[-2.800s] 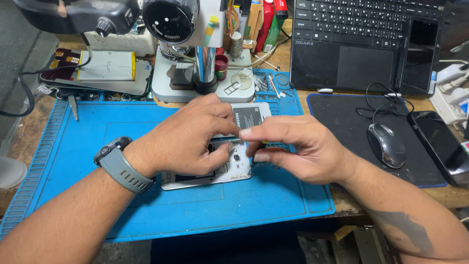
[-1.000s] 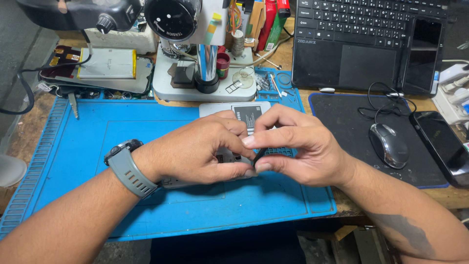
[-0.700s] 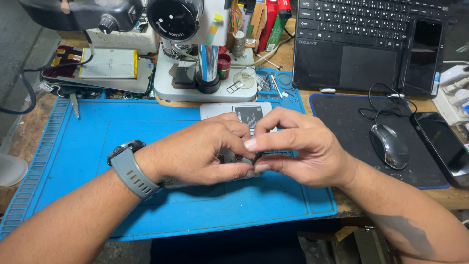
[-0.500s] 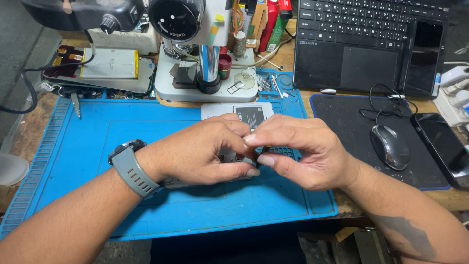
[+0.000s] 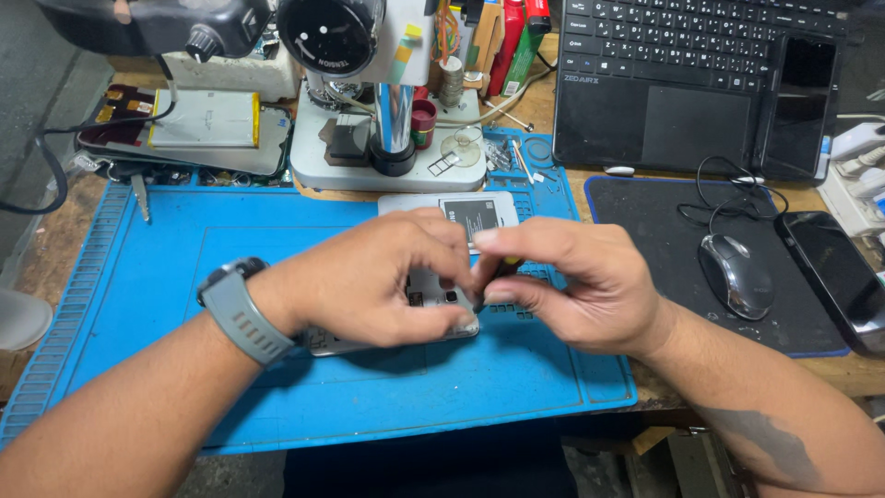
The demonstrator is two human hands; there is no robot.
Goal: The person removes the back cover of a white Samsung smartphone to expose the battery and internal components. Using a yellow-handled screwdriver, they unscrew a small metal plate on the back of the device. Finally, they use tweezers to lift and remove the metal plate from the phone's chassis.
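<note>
Head view: lying opened on the blue mat (image 5: 138, 277), back cover off, opened phone (image 5: 433, 304) still being worked on, its battery (image 5: 475, 217) resting just beyond it. Pinning the phone down with curled left hand (image 5: 369, 286); pinching a small dark tool (image 5: 493, 277) with right hand (image 5: 572, 290), tip at the phone's upper edge.

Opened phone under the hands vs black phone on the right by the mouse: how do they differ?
The opened phone lies on the blue mat, back off, silver frame and innards showing; the black phone lies off the mat at the desk's right edge, closed, its dark glossy face whole. The left hand covers much of the opened phone and the right hand pinches a small dark tool at it; nothing touches the black phone. Both lie flat.
</note>
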